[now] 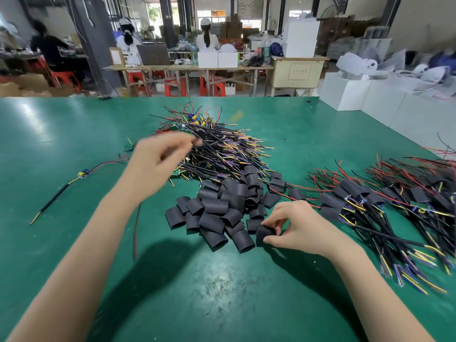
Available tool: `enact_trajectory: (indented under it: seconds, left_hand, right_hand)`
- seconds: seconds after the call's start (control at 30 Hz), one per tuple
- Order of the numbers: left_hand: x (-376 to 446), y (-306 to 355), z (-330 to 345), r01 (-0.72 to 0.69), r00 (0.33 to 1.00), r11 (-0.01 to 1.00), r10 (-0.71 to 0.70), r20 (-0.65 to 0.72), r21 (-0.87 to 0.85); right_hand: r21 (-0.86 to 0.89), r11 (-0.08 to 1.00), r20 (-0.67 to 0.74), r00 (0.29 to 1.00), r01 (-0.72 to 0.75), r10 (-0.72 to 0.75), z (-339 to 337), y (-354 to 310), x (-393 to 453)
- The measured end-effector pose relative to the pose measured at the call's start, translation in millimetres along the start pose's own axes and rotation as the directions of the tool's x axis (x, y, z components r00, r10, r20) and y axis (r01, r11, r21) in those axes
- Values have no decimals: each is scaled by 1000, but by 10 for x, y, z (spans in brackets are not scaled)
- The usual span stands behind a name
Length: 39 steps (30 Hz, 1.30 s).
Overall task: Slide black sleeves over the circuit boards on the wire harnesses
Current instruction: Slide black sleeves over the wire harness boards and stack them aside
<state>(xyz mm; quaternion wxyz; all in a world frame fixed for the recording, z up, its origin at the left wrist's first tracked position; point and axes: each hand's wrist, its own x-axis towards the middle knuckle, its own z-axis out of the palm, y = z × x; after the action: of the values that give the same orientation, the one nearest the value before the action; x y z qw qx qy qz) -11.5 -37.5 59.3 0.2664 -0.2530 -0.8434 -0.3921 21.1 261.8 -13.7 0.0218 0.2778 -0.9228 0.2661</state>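
A heap of loose black sleeves [217, 208] lies at the middle of the green table [61, 134]. Behind it is a tangle of bare wire harnesses [222, 146] with small green circuit boards. My right hand [296, 228] pinches one black sleeve [264, 233] at the heap's near right edge. My left hand [158, 164] is blurred, raised over the left side of the harness tangle, its fingertips closed on wires there. Sleeved harnesses [385, 201] lie in rows at the right.
A single harness [74, 182] lies alone at the left, and a loose red wire [135, 228] runs beside my left forearm. White boxes [370, 95] stand past the table's far right corner. People sit at benches in the background.
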Motion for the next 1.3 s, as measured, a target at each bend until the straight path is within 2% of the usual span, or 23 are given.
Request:
enact_trajectory:
  seconds: [0.13,0.27,0.43,0.57,0.67,0.8,0.9,1.07,1.17,1.3]
  left_hand:
    - [-377,-162,256,103,954,994,-111,278,46]
    - [-583,-203,382,151,932,989,-139,335,-8]
    - [-649,-220,422,168,922,985,-147,358,-27]
    - [-668,-214,449,165,925,986,-146,351,-25]
    - [-677,-168,495,131,930,991,-117,348,-16]
    - [-695,-55,598,87,950,996,-85,299,8]
    - [-717,48,676,58,952,998,-49,301,-23]
    - [-690,49,714,31,938,999,-24,345,-15]
    - [-716,72,753,29,938,999,-13,345,-41]
    - [-731,96,765,126,893,984,-57,447,-126]
  right_hand:
    - [-7,1000,-204,979,-17,15,-68,-14,10]
    - [-7,1000,-327,945,27,-28,-56,-40,17]
    - [-3,997,-387,919,75,-70,-23,-44,18]
    - [-8,995,-362,927,104,-99,-22,-27,6]
    - [-156,981,-318,934,118,-163,9,-48,18]
    - [-398,909,-299,920,122,-254,61,-87,63]
    - [-492,864,-292,915,108,-280,64,-63,65]
    - [-466,883,-335,915,46,-225,34,-42,50]
    - [-429,899,-306,921,93,-241,92,-110,75]
    - [-381,914,-268,930,139,-253,179,-178,96]
